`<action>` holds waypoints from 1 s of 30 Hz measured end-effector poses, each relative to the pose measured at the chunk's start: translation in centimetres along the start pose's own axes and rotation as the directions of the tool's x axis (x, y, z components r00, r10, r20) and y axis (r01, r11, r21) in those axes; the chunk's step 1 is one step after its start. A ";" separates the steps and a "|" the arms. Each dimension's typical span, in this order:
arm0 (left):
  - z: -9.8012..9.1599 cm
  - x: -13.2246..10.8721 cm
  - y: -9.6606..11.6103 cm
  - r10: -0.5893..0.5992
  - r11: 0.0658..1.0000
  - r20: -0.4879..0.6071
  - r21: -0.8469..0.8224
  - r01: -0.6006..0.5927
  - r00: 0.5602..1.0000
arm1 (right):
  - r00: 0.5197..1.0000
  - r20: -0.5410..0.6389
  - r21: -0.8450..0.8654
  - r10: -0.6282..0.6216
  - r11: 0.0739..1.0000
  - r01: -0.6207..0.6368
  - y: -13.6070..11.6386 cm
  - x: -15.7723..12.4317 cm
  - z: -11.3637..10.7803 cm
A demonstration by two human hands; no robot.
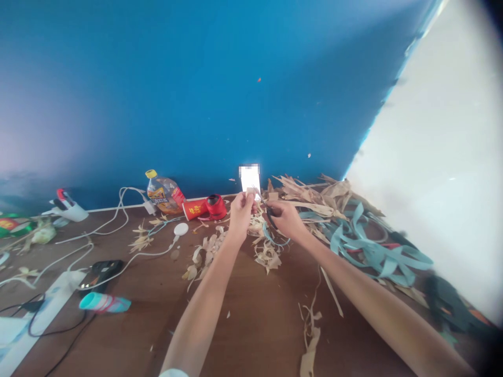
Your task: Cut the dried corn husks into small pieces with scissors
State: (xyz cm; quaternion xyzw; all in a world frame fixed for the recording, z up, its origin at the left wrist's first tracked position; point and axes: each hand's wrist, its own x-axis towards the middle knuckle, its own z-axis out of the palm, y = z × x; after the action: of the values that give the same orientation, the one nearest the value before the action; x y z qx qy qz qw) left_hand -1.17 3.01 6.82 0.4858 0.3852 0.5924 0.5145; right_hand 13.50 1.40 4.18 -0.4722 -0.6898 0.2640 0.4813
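Both arms reach forward over a brown table. My left hand is closed, its fingertips pinching a small tan piece that looks like dried husk. Close on its right, my right hand is wrapped round dark-handled scissors, whose blades point up and left toward that piece. Behind the hands stands a bright white rectangle, perhaps a lit phone screen. Below them lie curled tan scraps, and to their right is a pile of dried husk strips.
Blue-green ribbon lies tangled at the right. A bottle with a yellow cap and a red cup stand or lie near the blue wall. White cables, a power strip and a turquoise roll are at the left.
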 end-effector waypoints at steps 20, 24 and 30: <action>-0.2 0.2 -0.6 0.046 0.989 -0.017 0.143 -0.043 0.999 | 0.999 0.030 -0.002 -0.014 1.000 0.014 0.2 0.1 -0.1; -0.2 0.2 -0.6 0.024 0.990 -0.023 0.137 -0.020 0.999 | 0.998 0.055 0.003 -0.003 1.000 0.002 -0.1 0.0 -0.1; -0.1 0.2 -0.8 0.028 0.992 -0.005 0.122 -0.027 1.000 | 1.000 0.004 -0.010 0.007 1.000 -0.007 -0.5 0.0 -0.1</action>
State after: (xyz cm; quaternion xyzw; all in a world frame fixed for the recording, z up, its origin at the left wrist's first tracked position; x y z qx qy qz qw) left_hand -1.11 3.38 6.04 0.5196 0.4158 0.5764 0.4742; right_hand 13.40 1.17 4.64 -0.4763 -0.6906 0.2631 0.4765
